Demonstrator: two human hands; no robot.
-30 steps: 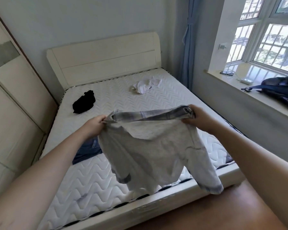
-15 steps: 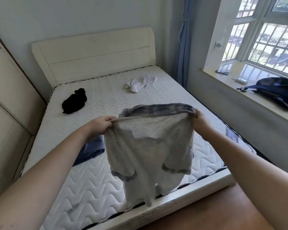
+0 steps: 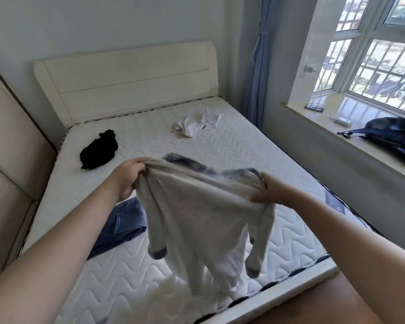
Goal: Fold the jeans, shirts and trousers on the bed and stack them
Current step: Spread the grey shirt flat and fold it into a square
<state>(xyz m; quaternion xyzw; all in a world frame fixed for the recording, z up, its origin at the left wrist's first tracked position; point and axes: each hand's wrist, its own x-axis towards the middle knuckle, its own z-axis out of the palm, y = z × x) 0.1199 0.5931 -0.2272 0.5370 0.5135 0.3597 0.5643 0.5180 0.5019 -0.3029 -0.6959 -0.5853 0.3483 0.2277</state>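
grey shirt held up over the bed's foot edge

from left: folded jeans [image 3: 124, 224] lie near the mattress's [image 3: 232, 146] left edge. the left hand [image 3: 126, 177] and right hand [image 3: 270, 191] each grip a shoulder of the grey shirt [image 3: 197, 218], fingers curled into cloth. its length hangs straight down from both grips, sleeves dangling.

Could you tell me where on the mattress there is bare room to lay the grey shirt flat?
Bare quilting lies between the black garment, the white garment and the hands, and along the window side. The near left is crowded by the jeans.
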